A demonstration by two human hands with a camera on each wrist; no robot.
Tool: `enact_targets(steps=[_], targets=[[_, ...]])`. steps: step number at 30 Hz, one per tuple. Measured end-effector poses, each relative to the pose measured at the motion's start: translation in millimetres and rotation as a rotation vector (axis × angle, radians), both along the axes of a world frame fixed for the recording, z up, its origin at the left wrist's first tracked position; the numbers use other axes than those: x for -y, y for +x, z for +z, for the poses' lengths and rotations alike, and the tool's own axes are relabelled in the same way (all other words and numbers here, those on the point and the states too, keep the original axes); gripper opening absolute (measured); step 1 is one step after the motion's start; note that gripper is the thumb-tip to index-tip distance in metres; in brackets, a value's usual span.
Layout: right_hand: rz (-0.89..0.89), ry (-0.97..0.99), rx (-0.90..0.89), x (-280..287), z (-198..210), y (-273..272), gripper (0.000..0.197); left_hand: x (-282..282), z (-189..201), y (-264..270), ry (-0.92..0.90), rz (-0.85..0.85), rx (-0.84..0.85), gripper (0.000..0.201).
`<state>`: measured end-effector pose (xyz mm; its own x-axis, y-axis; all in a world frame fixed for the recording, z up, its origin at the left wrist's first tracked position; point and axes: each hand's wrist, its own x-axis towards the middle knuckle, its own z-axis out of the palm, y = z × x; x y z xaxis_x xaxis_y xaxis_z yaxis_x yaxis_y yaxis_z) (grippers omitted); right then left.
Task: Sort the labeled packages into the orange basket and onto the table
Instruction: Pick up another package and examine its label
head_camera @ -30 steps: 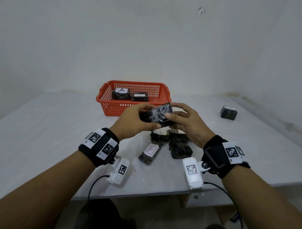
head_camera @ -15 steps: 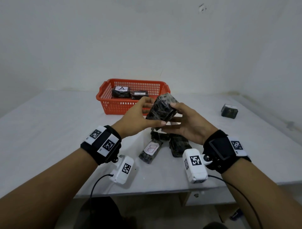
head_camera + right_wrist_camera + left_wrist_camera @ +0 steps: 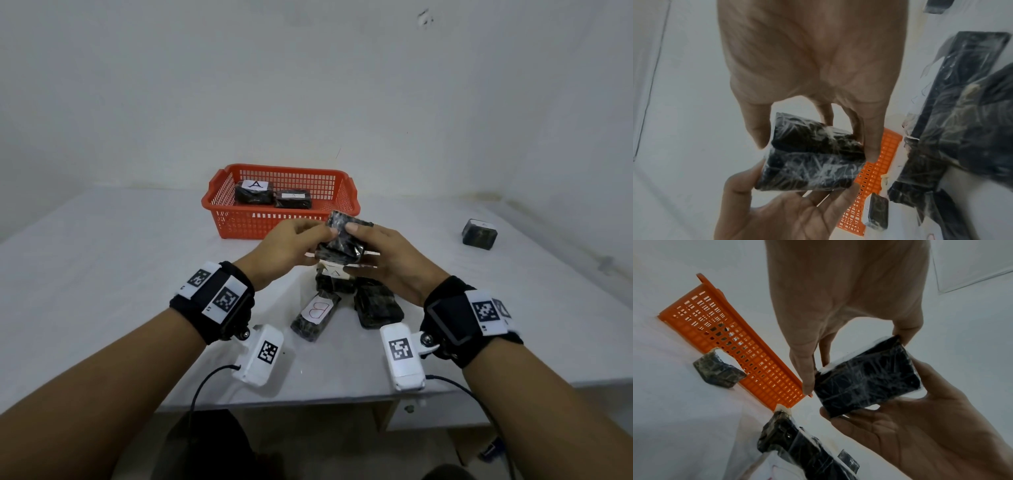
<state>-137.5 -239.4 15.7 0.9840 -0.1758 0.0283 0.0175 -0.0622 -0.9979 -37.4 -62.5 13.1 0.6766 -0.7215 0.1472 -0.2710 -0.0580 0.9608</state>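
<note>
Left hand (image 3: 289, 245) pinches one end of the wrapped package (image 3: 344, 240); right hand (image 3: 383, 257) grips the other end, raised over the table (image 3: 102, 274) pile, before the orange basket (image 3: 239, 219). Label not visible from the head view. Advice: rotate slowly, white face up, read letter, then release with one hand only.

The white table (image 3: 102, 274) carries an orange basket (image 3: 239, 222) toward the back. In front of the basket lies a cluster of dark wrapped packages (image 3: 376, 305), one labelled B (image 3: 315, 317). Well right of the basket sits a lone package (image 3: 479, 236).
</note>
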Motion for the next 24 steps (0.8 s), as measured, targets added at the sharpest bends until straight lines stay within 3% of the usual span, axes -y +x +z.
enact_targets(steps=[4,8,14,20,24], targets=[[-0.048,-0.010,0.026,3,-2,2,0.038,-2,2,-3,-0.003,-0.085,-0.070,0.046],[0.035,-0.021,0.014,5,-2,0,0.044,1,1,-1,-0.024,-0.021,-0.060,0.022],[0.021,-0.023,0.046,10,-4,3,0.052,0,-2,3,-0.034,-0.082,-0.120,0.040],[-0.015,0.024,0.051,13,-5,0,0.026,3,-2,3,-0.044,-0.069,-0.085,0.044],[0.010,0.063,0.052,15,-8,-2,0.047,1,-4,0,-0.044,-0.124,-0.109,0.035]])
